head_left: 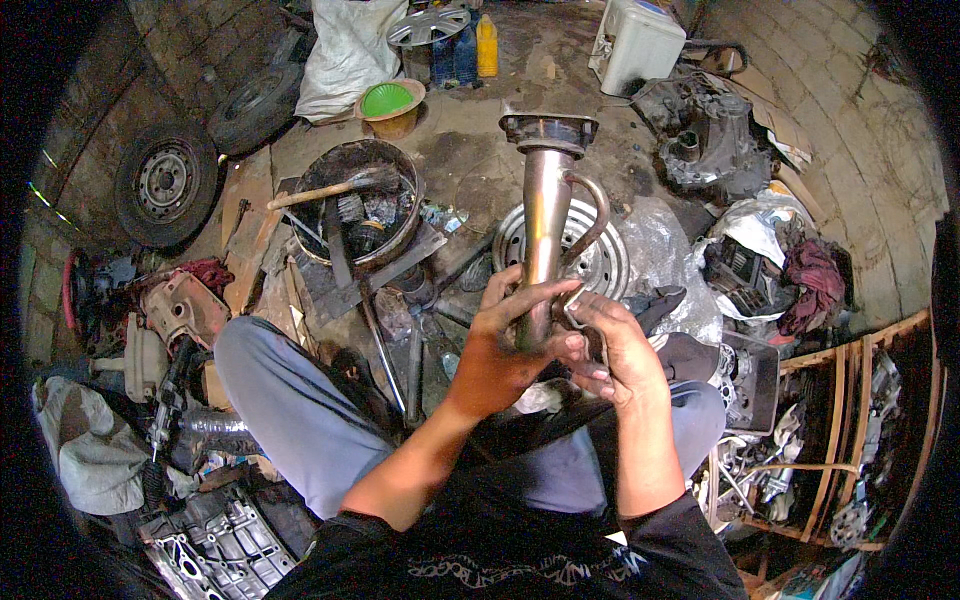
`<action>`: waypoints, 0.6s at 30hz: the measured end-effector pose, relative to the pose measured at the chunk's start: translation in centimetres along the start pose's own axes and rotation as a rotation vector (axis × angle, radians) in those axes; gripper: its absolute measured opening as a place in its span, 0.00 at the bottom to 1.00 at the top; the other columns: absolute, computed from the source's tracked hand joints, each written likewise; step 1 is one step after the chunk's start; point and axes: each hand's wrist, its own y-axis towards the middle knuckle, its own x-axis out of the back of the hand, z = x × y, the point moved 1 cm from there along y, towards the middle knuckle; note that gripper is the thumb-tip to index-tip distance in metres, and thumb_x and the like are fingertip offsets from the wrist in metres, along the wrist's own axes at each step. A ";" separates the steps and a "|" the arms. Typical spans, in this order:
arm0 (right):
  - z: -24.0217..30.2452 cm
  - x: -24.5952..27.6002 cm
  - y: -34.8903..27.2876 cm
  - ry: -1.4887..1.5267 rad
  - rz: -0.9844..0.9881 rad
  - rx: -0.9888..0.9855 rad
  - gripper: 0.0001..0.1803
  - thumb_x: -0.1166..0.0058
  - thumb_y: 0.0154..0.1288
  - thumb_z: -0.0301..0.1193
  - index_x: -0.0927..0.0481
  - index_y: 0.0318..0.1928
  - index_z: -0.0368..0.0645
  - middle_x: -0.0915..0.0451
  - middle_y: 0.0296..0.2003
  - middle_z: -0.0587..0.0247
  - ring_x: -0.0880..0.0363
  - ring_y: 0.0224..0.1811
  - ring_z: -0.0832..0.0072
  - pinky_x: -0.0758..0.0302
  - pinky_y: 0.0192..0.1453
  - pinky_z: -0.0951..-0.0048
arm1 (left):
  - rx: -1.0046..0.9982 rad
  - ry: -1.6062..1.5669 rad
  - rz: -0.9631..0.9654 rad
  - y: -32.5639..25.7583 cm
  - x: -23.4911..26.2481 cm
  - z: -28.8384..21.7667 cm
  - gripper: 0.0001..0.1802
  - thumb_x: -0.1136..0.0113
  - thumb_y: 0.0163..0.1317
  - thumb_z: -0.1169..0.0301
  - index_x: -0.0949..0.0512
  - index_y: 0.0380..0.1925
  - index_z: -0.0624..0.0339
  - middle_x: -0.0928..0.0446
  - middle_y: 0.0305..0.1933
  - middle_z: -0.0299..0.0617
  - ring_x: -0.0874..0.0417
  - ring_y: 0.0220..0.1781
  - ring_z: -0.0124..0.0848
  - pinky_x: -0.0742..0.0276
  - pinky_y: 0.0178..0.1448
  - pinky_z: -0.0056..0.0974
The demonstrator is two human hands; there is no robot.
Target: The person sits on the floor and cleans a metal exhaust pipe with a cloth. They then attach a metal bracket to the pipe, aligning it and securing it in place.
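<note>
A shiny metal pipe point(547, 200) stands out in front of me, its dark flange point(550, 131) at the far end. A thinner curved tube point(601, 207) branches off its right side. My left hand point(508, 345) is wrapped round the pipe's near end. Close beside it, my right hand point(622, 350) has its fingers curled at the same end, around a dark curved metal edge; most of that end is hidden by my fingers. Behind the pipe, a silver wheel rim point(608, 276) lies on the floor.
A round pan point(410, 235) holding tools and a wooden-handled hammer point(320, 192) is ahead on the left. Farther back are a green bowl point(387, 100) and a white container point(637, 45). A gearbox casing point(700, 135) lies at right, a wooden rack point(845, 400) nearer, an engine block point(215, 545) near left.
</note>
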 end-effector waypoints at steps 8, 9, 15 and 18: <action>-0.5 0.3 -0.2 -0.072 -0.049 -0.008 0.15 0.52 0.72 0.35 0.28 0.54 0.43 0.22 0.25 0.62 0.29 0.10 0.76 0.39 0.05 0.79 | -0.080 0.079 0.061 0.2 0.3 -0.6 0.31 0.26 0.51 0.59 0.21 0.57 0.52 0.20 0.52 0.47 0.26 0.59 0.45 0.34 0.67 0.44; -0.6 0.5 -0.2 -0.038 -0.042 -0.014 0.15 0.52 0.73 0.36 0.27 0.54 0.43 0.22 0.26 0.62 0.28 0.11 0.76 0.40 0.05 0.79 | -0.096 0.079 0.065 0.2 0.3 -0.5 0.30 0.26 0.52 0.59 0.21 0.55 0.53 0.20 0.52 0.47 0.25 0.58 0.45 0.33 0.66 0.45; 1.0 2.1 0.2 -0.373 -0.032 0.136 0.19 0.53 0.75 0.44 0.26 0.53 0.41 0.20 0.31 0.62 0.24 0.19 0.75 0.30 0.16 0.77 | -0.025 -0.088 -0.052 -0.1 0.0 0.2 0.26 0.25 0.50 0.65 0.21 0.50 0.58 0.22 0.48 0.47 0.24 0.53 0.43 0.30 0.59 0.42; 1.7 3.5 1.4 -0.638 -0.168 0.491 0.23 0.55 0.76 0.48 0.25 0.55 0.40 0.19 0.36 0.61 0.21 0.37 0.75 0.24 0.39 0.75 | -0.030 -0.085 -0.062 0.1 -0.1 -0.1 0.26 0.24 0.50 0.66 0.21 0.49 0.60 0.24 0.47 0.48 0.24 0.51 0.43 0.29 0.57 0.42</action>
